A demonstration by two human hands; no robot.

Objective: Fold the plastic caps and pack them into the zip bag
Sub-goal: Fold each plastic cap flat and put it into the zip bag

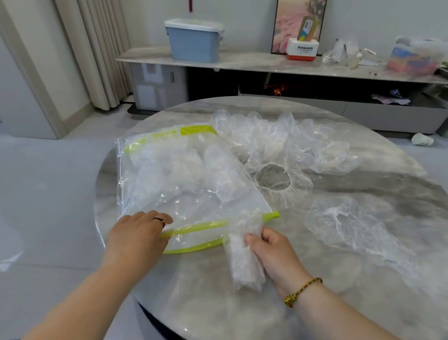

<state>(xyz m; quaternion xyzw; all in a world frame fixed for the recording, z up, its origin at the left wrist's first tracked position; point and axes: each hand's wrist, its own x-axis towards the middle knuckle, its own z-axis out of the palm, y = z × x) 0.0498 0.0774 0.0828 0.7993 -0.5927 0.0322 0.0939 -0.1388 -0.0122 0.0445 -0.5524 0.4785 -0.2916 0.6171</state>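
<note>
Item in hand: one folded cap [243,263], rolled into a narrow bundle. My right grip [273,252] is clenched round its middle. The bundle's far end lies over the mouth of the zip bag [193,199], at the right end of the green zip strip [195,228]. Its near end points toward the counter's near edge. In my judgement it is not yet inside.

My left grip [136,237] appears to pinch the upper lip of the zip at its left end, holding the mouth apart. The lower lip lies flat on the counter [366,173]. The bag lies across the counter's left half, with one side close to the left edge. Packed caps [178,160] show through the film toward the bag's far end.

Outstanding: two unfolded caps. The far loose cap [270,149] lies just beside the bag toward the far edge, with its elastic opening facing up. The right loose cap [358,228] lies toward the right edge, apart from the bag.

Risks noted:
- The bundle meets the mouth at its corner, where the opening is narrowest, so it may catch on the strip and crumple.
- The film looks springy, and a slackened hold would likely let the fold open.
- The counter is polished stone, so a hard push could slide the bag instead of filling it.
- Only one lip is held. If it slips, the mouth closes.
</note>
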